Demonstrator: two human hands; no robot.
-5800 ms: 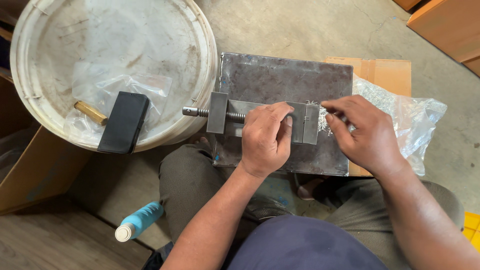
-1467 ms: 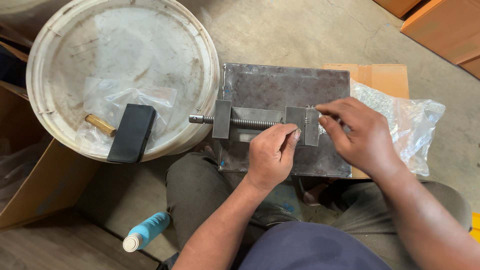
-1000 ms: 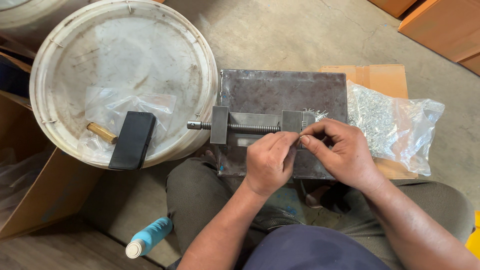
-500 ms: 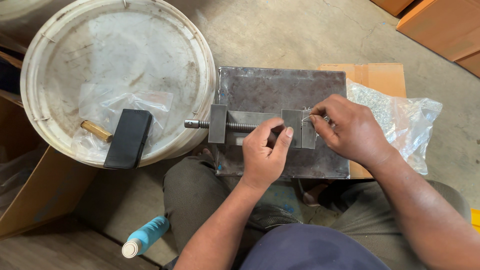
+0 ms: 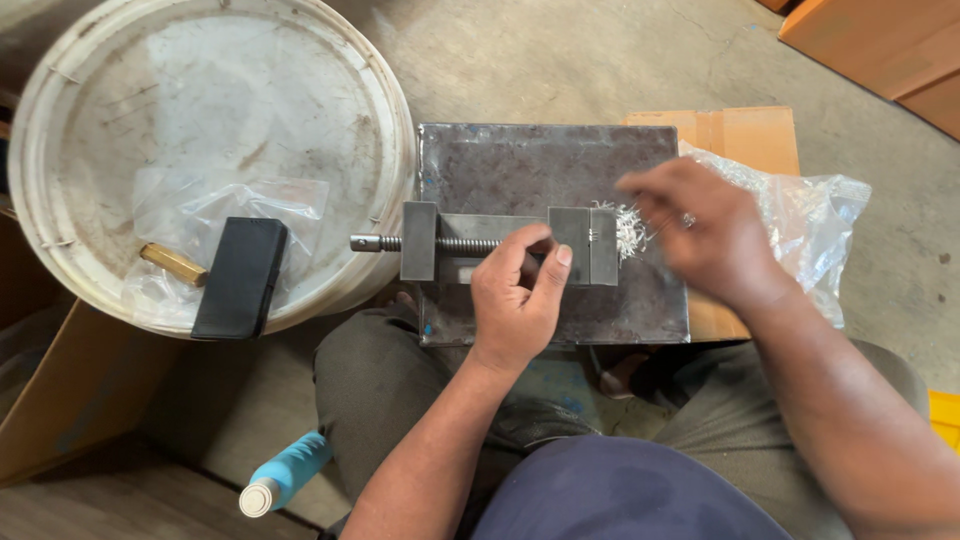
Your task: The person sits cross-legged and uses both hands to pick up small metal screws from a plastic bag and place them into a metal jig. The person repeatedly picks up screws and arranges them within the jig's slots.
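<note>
Beside the vise, white bucket lid with hammer

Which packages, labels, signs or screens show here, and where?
Clear plastic bag: right of the metal plate, crinkled, holding small silvery parts.
Cardboard box: tan, flat, under that bag.
Clear plastic bags: flat on the white bucket lid.
No labels, signs or screens.

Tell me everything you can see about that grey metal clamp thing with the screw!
The small vise is dull grey metal and lies flat on a dark steel plate. It has two upright block jaws joined by a threaded screw, whose round end pokes out to the left. The left hand rests on its middle, fingers over the screw. A small heap of shiny metal bits lies against its right jaw, under the blurred right hand.
</note>
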